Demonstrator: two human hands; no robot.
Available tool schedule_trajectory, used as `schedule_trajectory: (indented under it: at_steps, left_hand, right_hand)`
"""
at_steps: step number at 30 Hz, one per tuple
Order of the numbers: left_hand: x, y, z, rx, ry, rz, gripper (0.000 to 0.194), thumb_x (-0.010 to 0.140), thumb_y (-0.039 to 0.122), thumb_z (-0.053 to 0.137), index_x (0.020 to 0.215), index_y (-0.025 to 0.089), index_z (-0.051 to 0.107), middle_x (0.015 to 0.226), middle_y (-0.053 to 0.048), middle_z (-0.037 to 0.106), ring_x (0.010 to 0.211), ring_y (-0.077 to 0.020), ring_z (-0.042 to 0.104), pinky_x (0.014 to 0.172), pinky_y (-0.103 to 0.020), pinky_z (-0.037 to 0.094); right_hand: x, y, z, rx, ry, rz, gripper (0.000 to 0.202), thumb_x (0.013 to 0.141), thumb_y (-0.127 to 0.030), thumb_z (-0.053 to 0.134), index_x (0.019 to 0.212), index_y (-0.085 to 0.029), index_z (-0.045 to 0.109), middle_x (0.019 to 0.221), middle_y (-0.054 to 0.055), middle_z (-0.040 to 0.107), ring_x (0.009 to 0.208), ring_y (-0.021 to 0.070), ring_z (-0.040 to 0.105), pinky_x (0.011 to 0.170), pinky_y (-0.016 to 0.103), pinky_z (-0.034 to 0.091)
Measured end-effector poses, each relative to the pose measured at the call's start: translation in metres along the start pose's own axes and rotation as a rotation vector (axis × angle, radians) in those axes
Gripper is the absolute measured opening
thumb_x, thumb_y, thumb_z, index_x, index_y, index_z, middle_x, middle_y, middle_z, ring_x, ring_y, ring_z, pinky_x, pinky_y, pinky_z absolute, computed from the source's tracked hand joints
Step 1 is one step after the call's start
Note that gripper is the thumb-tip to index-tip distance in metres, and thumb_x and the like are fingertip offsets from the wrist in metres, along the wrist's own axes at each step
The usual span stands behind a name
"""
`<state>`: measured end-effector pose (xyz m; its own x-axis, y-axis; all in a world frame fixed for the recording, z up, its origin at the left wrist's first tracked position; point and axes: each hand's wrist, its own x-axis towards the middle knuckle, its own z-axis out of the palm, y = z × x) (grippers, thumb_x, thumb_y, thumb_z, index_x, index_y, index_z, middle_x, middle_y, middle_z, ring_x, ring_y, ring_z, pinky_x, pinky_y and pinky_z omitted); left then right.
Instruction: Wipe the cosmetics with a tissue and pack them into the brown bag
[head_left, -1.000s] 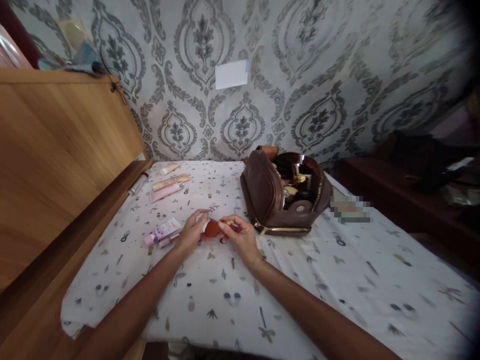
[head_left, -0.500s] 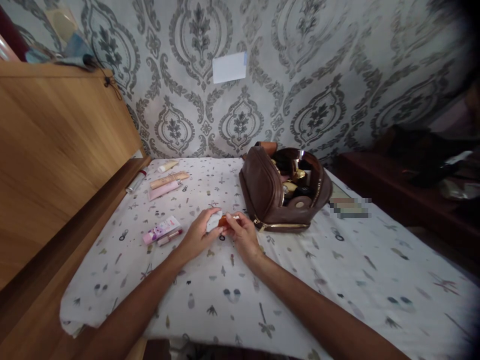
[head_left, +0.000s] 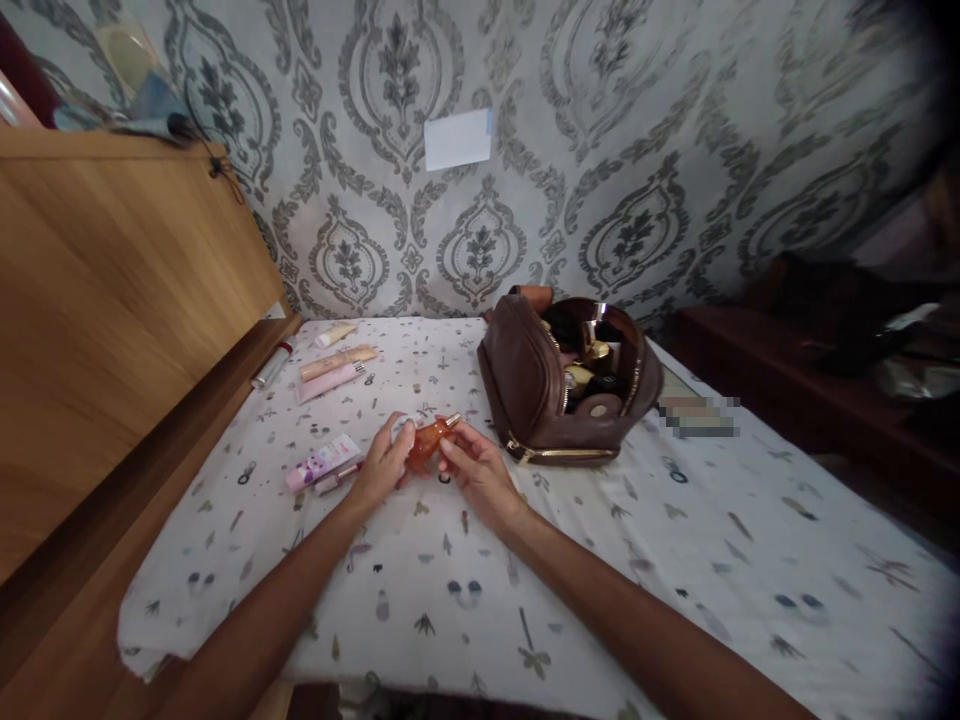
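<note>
Above the printed cloth, in the middle of the head view, a small translucent amber bottle (head_left: 427,442) with a shiny metallic neck or cap is held between both hands. My left hand (head_left: 384,465) is closed round its left end, with a crumpled white cloth or wipe (head_left: 403,424) showing between the fingers. The fingertips of my right hand (head_left: 484,475) pinch the bottle's right side near the cap. Just left of my left hand lie a pink-and-white tube (head_left: 322,462) and a slim pink lip gloss tube (head_left: 337,478).
An open brown leather toiletry bag (head_left: 525,380) full of cosmetics stands right of my hands. Several tubes, among them a pink one (head_left: 330,382), lie at the back left. A wooden cabinet (head_left: 127,300) borders the left side; patterned wallpaper (head_left: 480,240) closes the back.
The amber bottle has turned, so more of its body and its metallic end show. My left hand has shifted slightly left, and less of the white cloth is visible.
</note>
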<state>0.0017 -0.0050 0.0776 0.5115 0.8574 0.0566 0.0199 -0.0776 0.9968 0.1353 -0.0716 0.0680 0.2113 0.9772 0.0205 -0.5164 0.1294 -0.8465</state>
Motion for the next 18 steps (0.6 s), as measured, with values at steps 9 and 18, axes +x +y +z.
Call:
schedule_trajectory:
  at_steps: [9,18]
  left_hand:
    - [-0.01,0.007,0.004,0.268,-0.158,0.143,0.044,0.085,0.041,0.062,0.124,0.024,0.055,0.094,-0.003,0.068,0.079,-0.0172,0.063,0.072,-0.025,0.05]
    - [-0.01,0.009,0.003,-0.042,-0.184,-0.033,0.038,0.085,0.046,0.061,0.113,0.021,0.056,0.086,-0.002,0.068,0.071,-0.0152,0.064,0.065,-0.024,0.05]
  right_hand:
    - [0.006,0.008,-0.008,-0.01,0.087,-0.049,0.04,0.062,-0.04,0.084,0.076,-0.021,0.052,0.057,-0.009,0.052,0.04,0.006,0.044,0.038,0.018,0.034]
    - [0.005,0.006,-0.008,0.006,0.025,0.014,0.038,0.075,-0.054,0.072,0.08,-0.02,0.055,0.055,-0.006,0.056,0.041,0.0061,0.045,0.041,0.018,0.031]
